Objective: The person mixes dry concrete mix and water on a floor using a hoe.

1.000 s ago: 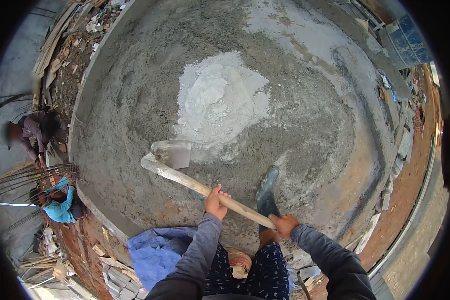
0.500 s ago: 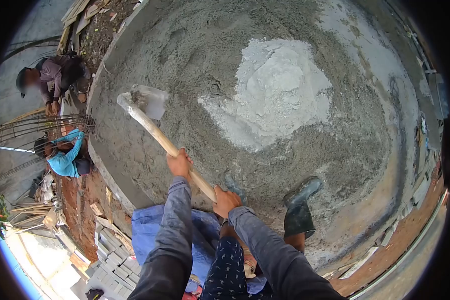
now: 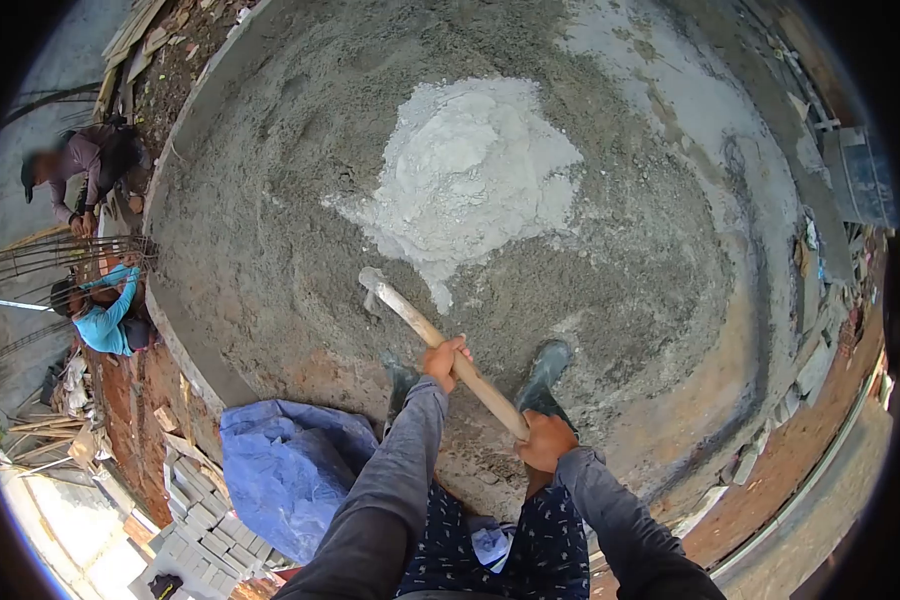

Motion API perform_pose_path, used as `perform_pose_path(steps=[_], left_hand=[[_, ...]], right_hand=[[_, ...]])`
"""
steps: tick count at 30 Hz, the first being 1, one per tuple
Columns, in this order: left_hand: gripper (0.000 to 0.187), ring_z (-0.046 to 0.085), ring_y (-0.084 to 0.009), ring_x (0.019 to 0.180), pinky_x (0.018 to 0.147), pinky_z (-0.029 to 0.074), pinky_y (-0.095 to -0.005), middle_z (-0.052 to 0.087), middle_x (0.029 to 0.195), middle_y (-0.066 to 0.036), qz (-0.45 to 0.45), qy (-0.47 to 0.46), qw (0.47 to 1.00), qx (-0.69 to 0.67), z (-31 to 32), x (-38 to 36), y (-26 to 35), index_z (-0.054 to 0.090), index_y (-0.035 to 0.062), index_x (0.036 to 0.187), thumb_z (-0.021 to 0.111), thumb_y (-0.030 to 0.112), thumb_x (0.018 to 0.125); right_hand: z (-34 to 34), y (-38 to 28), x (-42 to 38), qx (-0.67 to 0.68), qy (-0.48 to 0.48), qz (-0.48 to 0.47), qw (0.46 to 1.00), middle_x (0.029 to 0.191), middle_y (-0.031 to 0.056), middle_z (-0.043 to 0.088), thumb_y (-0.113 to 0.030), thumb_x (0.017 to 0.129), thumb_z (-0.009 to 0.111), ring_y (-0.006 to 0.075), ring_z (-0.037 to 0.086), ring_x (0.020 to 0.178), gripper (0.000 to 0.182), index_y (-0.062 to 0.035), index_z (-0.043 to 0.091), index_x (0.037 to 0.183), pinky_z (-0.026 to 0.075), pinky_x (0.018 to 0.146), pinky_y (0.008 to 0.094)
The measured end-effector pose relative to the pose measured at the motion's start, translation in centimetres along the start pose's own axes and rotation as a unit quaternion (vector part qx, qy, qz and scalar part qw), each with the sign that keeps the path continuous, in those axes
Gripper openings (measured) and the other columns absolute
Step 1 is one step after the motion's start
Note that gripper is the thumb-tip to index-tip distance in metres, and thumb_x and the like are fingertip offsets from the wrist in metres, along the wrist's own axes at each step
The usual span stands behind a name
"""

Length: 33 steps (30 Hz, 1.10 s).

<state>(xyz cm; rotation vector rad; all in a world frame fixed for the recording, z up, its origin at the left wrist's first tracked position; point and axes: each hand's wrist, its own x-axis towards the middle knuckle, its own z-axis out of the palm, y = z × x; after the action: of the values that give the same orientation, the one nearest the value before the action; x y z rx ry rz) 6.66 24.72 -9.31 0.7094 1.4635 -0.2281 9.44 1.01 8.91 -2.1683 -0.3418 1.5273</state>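
A hoe [image 3: 417, 322] slants across the middle of the view, its wooden handle gripped by both of my hands. My left hand [image 3: 444, 362] is closed around the middle of the handle. Closer to my body, my right hand [image 3: 548, 441] wraps the handle's end. The hoe's head points down at the grey sand mix [image 3: 300, 270]; its blade hardly shows from this angle. Just beyond it lies a pale heap of cement powder [image 3: 460, 160] spread over the mix. My rubber boots [image 3: 545, 375] stand in the mix on either side of the handle.
A crumpled blue tarp [image 3: 290, 470] lies at my left. Past the low concrete edge [image 3: 185, 350], two people crouch, one in a turquoise shirt [image 3: 110, 325], beside rebar rods [image 3: 60, 255]. Grey paving blocks [image 3: 205, 510] are stacked at lower left.
The hoe has been pulled down toward my boots, and its blade has turned from broadside to nearly out of sight. Both hands moved right in view, and the camera shifted so the scene slid left.
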Motion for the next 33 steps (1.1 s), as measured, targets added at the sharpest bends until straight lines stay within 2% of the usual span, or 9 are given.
perform_pose_path(steps=[2, 7, 11, 14, 16, 19, 25, 29, 33], left_hand=[[0.017, 0.058, -0.0197, 0.063, 0.059, 0.056, -0.0346, 0.056, 0.073, -0.005, -0.021, 0.021, 0.99, -0.14, 1.5, -0.3, -2.0, 0.06, 0.0008, 0.092, 0.073, 0.012, 0.088], [0.019, 0.056, -0.0185, 0.072, 0.071, 0.052, -0.0378, 0.053, 0.079, -0.003, -0.14, -0.084, 0.977, -0.136, 3.9, -5.1, -11.3, 0.057, 0.0088, 0.089, 0.072, 0.019, 0.091], [0.019, 0.055, -0.0183, 0.07, 0.07, 0.051, -0.0378, 0.052, 0.078, -0.002, -0.149, -0.033, 0.977, -0.147, 4.1, -8.2, -11.8, 0.056, 0.0092, 0.089, 0.073, 0.017, 0.09], [0.017, 0.053, -0.0183, 0.067, 0.067, 0.05, -0.0374, 0.051, 0.074, -0.002, -0.088, -0.029, 0.98, -0.176, 0.8, -8.5, -6.1, 0.056, 0.0091, 0.088, 0.072, 0.015, 0.089], [0.016, 0.052, -0.0181, 0.064, 0.064, 0.049, -0.0374, 0.049, 0.071, -0.001, -0.027, -0.035, 0.98, -0.196, -2.5, -7.3, 0.1, 0.056, 0.0092, 0.087, 0.07, 0.014, 0.089], [0.017, 0.05, -0.0156, 0.062, 0.061, 0.047, -0.0345, 0.048, 0.069, 0.0, 0.09, -0.022, 0.975, -0.203, -7.5, -5.9, 11.5, 0.053, 0.0096, 0.084, 0.068, 0.014, 0.09], [0.023, 0.053, -0.0135, 0.058, 0.051, 0.048, -0.0313, 0.051, 0.073, -0.003, 0.322, 0.032, 0.939, -0.114, -11.9, -4.2, 29.2, 0.047, 0.0043, 0.103, 0.066, 0.008, 0.09], [0.031, 0.054, -0.0148, 0.05, 0.044, 0.049, -0.0312, 0.053, 0.074, -0.006, 0.351, 0.116, 0.929, 0.029, -8.4, 0.5, 28.7, 0.042, 0.0032, 0.113, 0.063, 0.004, 0.09], [0.04, 0.058, -0.0185, 0.049, 0.04, 0.049, -0.0328, 0.058, 0.076, -0.013, 0.217, 0.088, 0.955, 0.182, -4.0, 8.6, 15.7, 0.041, -0.0015, 0.122, 0.061, 0.002, 0.088]], right_hand=[[-0.8, 2.8, -4.6, 0.003, 0.011, 0.002, 1.0, 0.088, 0.028, 0.069, -0.023, 0.078, 0.071, 0.0455, 0.068, 0.088, 0.034, -0.0004, 0.062, 0.103, 0.055, 0.081, 0.0514], [3.4, 14.0, -13.9, -0.004, 0.054, 0.014, 0.998, 0.077, 0.0232, 0.068, -0.019, 0.075, 0.073, 0.0455, 0.068, 0.077, 0.032, -0.0048, 0.059, 0.099, 0.056, 0.072, 0.0514], [4.8, 17.0, -14.9, -0.109, 0.044, 0.048, 0.992, 0.075, 0.021, 0.068, -0.02, 0.072, 0.075, 0.0435, 0.068, 0.072, 0.035, -0.0085, 0.057, 0.1, 0.056, 0.071, 0.052], [6.3, 14.6, -10.2, -0.125, 0.035, 0.024, 0.991, 0.079, 0.0201, 0.07, -0.022, 0.072, 0.078, 0.0415, 0.069, 0.077, 0.044, -0.0091, 0.059, 0.11, 0.055, 0.074, 0.0519], [6.9, 9.7, -5.4, -0.099, 0.067, -0.051, 0.992, 0.081, 0.019, 0.071, -0.023, 0.076, 0.074, 0.0413, 0.07, 0.076, 0.047, -0.0111, 0.06, 0.119, 0.055, 0.072, 0.0523], [8.6, 0.4, 2.3, -0.116, 0.07, -0.068, 0.988, 0.084, 0.0194, 0.072, -0.025, 0.077, 0.073, 0.0411, 0.07, 0.078, 0.05, -0.0103, 0.059, 0.122, 0.055, 0.075, 0.0516], [10.7, -15.9, 14.5, -0.034, 0.096, -0.112, 0.988, 0.091, 0.02, 0.072, -0.026, 0.079, 0.072, 0.0416, 0.07, 0.085, 0.052, -0.0087, 0.057, 0.125, 0.055, 0.078, 0.0515], [11.6, -17.6, 18.9, -0.003, 0.11, -0.076, 0.991, 0.093, 0.0201, 0.072, -0.026, 0.079, 0.071, 0.0424, 0.069, 0.087, 0.054, -0.0058, 0.056, 0.127, 0.054, 0.079, 0.0522], [16.5, -10.9, 15.0, 0.017, 0.127, 0.073, 0.989, 0.096, 0.0219, 0.071, -0.023, 0.08, 0.069, 0.0436, 0.068, 0.089, 0.046, -0.0056, 0.057, 0.12, 0.054, 0.08, 0.0522]])
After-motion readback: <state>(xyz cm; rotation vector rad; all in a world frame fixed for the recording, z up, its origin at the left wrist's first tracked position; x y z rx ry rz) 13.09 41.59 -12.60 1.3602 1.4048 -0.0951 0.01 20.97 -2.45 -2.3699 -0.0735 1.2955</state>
